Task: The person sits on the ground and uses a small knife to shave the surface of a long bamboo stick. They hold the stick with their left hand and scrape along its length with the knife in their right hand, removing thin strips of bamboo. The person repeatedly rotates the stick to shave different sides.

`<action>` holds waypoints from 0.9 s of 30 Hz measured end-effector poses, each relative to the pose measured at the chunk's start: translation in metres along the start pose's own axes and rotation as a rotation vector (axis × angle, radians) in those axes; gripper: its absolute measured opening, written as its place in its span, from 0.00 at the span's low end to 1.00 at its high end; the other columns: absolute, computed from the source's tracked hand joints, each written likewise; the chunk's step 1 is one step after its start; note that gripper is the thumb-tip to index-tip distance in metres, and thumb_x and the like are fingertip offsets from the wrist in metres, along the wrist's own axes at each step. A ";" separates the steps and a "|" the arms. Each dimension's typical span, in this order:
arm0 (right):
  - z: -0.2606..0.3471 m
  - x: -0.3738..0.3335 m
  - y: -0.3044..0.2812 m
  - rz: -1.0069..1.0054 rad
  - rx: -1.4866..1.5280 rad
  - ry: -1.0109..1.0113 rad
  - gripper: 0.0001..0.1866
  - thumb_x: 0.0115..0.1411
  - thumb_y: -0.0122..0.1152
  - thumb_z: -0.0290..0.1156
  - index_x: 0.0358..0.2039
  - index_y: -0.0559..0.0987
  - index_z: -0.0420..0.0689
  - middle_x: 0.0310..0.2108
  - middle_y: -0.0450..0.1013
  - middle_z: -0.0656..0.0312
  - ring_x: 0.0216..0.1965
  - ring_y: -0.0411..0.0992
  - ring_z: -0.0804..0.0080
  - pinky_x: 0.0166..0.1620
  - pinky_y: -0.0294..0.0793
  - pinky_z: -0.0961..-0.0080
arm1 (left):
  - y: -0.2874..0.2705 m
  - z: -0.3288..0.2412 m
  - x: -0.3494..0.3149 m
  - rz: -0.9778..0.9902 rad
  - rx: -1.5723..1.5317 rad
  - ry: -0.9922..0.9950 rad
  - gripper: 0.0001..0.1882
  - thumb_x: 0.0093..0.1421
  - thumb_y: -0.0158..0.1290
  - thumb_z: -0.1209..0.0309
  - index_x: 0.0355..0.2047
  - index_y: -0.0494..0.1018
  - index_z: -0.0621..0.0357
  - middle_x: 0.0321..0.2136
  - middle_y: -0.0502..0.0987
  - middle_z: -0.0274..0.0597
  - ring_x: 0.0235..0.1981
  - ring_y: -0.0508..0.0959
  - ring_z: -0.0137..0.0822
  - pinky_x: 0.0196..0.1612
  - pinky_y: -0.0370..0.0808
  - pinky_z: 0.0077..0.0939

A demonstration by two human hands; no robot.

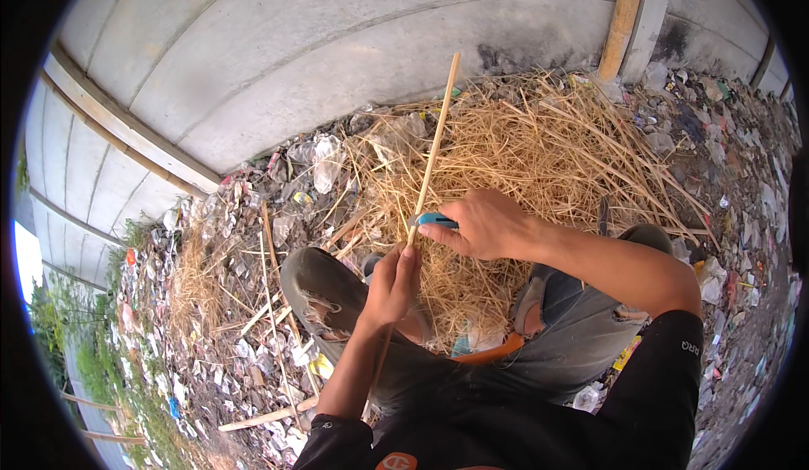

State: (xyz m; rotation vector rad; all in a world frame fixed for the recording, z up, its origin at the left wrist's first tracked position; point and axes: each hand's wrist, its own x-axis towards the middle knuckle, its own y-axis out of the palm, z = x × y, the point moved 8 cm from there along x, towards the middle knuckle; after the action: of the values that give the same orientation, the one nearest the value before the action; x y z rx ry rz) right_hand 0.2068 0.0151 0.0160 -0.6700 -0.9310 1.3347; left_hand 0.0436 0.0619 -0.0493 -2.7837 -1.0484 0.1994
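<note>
A long, pale bamboo strip (437,141) slants up and away from me toward the wall. My left hand (393,286) is closed around its lower part, above my left knee. In my right hand (484,225) is a blue box cutter (437,220), its front end against the strip just above my left fingers. The blade itself is too small to make out. Below the hands, between my feet, lies a heap of straw-like shavings (522,158). A curved orange object (493,354) rests near my right foot, partly hidden by my leg.
A grey concrete panel wall (337,57) stands ahead, with a bamboo pole (622,23) against it at the right. Litter and plastic scraps (324,162) cover the ground. Several loose strips, including a pale one (270,417), lie to my left. Green plants (97,369) grow at far left.
</note>
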 end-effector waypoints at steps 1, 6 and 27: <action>0.005 -0.002 0.014 0.025 -0.010 -0.048 0.36 0.69 0.47 0.64 0.21 0.78 0.42 0.10 0.68 0.56 0.14 0.72 0.58 0.21 0.71 0.60 | 0.001 -0.001 0.001 -0.014 -0.013 0.001 0.19 0.77 0.39 0.60 0.31 0.67 0.59 0.20 0.66 0.27 0.21 0.62 0.20 0.25 0.61 0.19; 0.000 0.001 0.017 0.009 0.011 -0.045 0.35 0.69 0.48 0.63 0.22 0.79 0.43 0.09 0.68 0.57 0.12 0.72 0.59 0.18 0.70 0.62 | -0.002 0.017 -0.002 -0.017 -0.112 -0.093 0.20 0.77 0.39 0.58 0.30 0.67 0.57 0.21 0.64 0.27 0.21 0.61 0.20 0.25 0.59 0.19; -0.075 0.016 -0.086 -0.263 0.030 0.212 0.39 0.71 0.39 0.65 0.18 0.75 0.43 0.10 0.62 0.64 0.12 0.61 0.68 0.19 0.60 0.64 | 0.000 0.033 -0.036 0.144 -0.596 -0.207 0.22 0.76 0.38 0.51 0.29 0.61 0.53 0.16 0.57 0.26 0.14 0.55 0.22 0.17 0.51 0.21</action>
State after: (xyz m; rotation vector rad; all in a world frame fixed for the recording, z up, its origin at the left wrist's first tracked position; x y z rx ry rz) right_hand 0.3142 0.0258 0.0546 -0.6289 -0.7955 1.0216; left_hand 0.0111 0.0412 -0.0788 -3.4428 -1.0967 0.2271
